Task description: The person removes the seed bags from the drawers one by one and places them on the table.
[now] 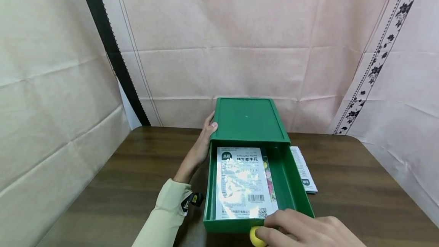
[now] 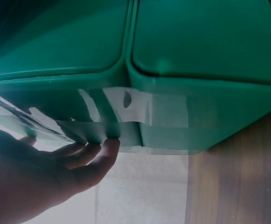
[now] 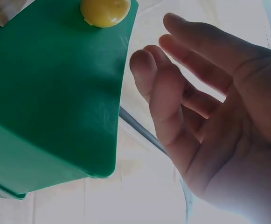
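The green case (image 1: 247, 120) is being touched by the unclenched left grip (image 1: 201, 143) — nothing being held by the loose right grip (image 1: 303, 227) near the yellow knob (image 1: 255, 236) — with a morning-glory packet (image 1: 237, 183) in the drawer (image 1: 285, 180).

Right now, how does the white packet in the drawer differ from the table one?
The drawer packet lies inside the green drawer; the table packet rests on the wooden table. The drawer packet shows nearly its whole face; the drawer partly hides the table packet. Both are white with print.
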`<state>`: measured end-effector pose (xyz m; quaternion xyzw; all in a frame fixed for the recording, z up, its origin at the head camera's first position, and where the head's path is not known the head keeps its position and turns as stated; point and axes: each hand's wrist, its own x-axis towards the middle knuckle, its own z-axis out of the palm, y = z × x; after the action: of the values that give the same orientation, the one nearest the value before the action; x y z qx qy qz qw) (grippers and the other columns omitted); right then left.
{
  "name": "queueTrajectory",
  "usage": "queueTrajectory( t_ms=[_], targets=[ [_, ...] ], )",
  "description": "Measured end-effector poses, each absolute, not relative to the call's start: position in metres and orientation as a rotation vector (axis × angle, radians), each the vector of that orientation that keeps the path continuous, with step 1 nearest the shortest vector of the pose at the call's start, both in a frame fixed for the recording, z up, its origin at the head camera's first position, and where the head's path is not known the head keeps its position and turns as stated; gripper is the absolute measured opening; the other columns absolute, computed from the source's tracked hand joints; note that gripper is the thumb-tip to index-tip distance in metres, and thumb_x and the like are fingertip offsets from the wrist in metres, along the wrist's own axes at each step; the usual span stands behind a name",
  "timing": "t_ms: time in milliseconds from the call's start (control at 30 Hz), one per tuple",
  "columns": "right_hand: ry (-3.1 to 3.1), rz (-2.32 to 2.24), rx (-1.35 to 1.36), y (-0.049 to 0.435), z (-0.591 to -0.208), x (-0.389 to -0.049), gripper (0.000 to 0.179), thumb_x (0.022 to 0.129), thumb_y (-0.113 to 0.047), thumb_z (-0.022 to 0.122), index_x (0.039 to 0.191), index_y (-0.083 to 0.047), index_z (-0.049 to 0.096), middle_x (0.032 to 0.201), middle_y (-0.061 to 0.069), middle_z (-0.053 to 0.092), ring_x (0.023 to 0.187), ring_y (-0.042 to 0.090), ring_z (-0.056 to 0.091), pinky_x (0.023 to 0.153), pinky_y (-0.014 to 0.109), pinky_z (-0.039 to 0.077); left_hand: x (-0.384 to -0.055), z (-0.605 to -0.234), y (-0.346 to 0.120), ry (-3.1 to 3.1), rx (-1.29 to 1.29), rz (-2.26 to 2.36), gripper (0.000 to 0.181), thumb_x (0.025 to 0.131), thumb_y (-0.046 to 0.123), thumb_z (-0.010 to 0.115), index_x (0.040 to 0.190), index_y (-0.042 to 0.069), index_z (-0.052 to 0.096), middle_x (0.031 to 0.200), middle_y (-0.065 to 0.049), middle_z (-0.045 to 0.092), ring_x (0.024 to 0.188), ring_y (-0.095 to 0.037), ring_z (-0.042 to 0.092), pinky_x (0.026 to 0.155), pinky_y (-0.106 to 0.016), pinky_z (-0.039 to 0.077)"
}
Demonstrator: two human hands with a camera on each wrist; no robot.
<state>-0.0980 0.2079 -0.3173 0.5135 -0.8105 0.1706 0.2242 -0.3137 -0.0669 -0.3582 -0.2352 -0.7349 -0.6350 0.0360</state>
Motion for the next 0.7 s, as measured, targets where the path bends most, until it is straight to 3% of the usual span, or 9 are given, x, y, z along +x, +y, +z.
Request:
queueTrajectory(
  t_ms=[267, 333, 500, 700],
  targets=[
    [-2.291, 0.300, 1.346, 0.194, -0.324, -0.098, 0.029, 0.097, -0.042, 0.075, 0.123, -0.038, 0.063, 0.082, -0.024, 0.049, 0.062, -0.018, 0.029, 0.055, -0.003, 0.021, -0.312, -0.355, -0.068, -2.258, -0.711, -1.964, 0.075, 0.105, 0.047, 0.029, 0.170, 0.020, 0.004, 0.170, -0.019, 0.016, 0.152, -0.042, 0.024, 0.119, -0.067, 0.025],
    [-2.262, 0.164, 1.330, 0.192, -0.326, -0.098, 0.021, 0.103, -0.045, 0.065, 0.122, -0.037, 0.064, 0.078, -0.022, 0.045, 0.060, -0.013, 0.023, 0.054, -0.001, 0.015, -0.312, -0.354, -0.067, -2.253, -0.702, -1.964, 0.075, 0.104, 0.047, 0.030, 0.170, 0.020, 0.004, 0.170, -0.019, 0.016, 0.151, -0.041, 0.025, 0.119, -0.067, 0.025],
    [-2.123, -0.051, 1.324, 0.186, -0.329, -0.100, 0.037, 0.111, -0.047, 0.035, 0.118, -0.032, 0.068, 0.071, -0.015, 0.039, 0.058, -0.003, 0.019, 0.054, 0.006, 0.006, -0.313, -0.355, -0.067, -2.248, -0.717, -1.983, 0.075, 0.105, 0.046, 0.030, 0.170, 0.020, 0.003, 0.170, -0.019, 0.015, 0.152, -0.041, 0.024, 0.119, -0.067, 0.025],
    [-1.956, -0.106, 1.383, 0.182, -0.329, -0.104, 0.037, 0.111, -0.036, 0.035, 0.111, -0.026, 0.071, 0.067, -0.013, 0.036, 0.053, 0.001, 0.023, 0.052, 0.008, 0.006, -0.315, -0.358, -0.067, -2.262, -0.699, -1.945, 0.073, 0.105, 0.049, 0.030, 0.170, 0.024, 0.007, 0.172, -0.013, 0.016, 0.154, -0.036, 0.023, 0.121, -0.065, 0.024]
  ],
)
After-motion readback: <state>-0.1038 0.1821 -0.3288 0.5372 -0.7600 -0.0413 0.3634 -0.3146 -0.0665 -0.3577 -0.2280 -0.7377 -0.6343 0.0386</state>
